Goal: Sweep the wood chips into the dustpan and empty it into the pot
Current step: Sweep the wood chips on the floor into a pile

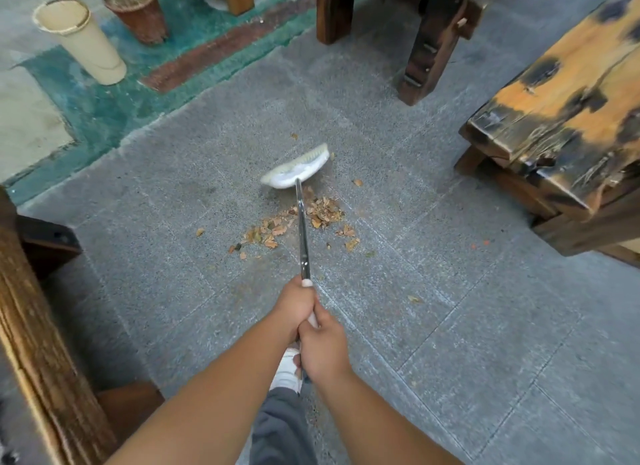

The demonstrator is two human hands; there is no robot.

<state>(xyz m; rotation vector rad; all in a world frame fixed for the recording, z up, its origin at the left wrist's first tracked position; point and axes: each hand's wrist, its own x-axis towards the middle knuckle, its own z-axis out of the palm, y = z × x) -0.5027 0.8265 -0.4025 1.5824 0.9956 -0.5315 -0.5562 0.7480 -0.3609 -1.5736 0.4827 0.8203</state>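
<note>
A broom with a white head (295, 168) and a thin metal handle (302, 229) stands on the grey floor. Both hands grip its handle: my left hand (294, 307) higher up the shaft, my right hand (323, 348) just behind it. Brown wood chips (304, 218) lie in a loose pile right behind the broom head, with a few strays around it. A brown woven pot (136, 12) stands far off at the top left, filled with dry bits. No dustpan is in view.
A tall cream tube-shaped container (81, 40) stands beside the woven pot on a green and brown rug (114, 101). A scorched wooden bench (568, 111) is at the right, dark wooden legs (429, 42) at the top, wooden furniture (38, 326) at the left. My shoe (287, 371) is below the hands.
</note>
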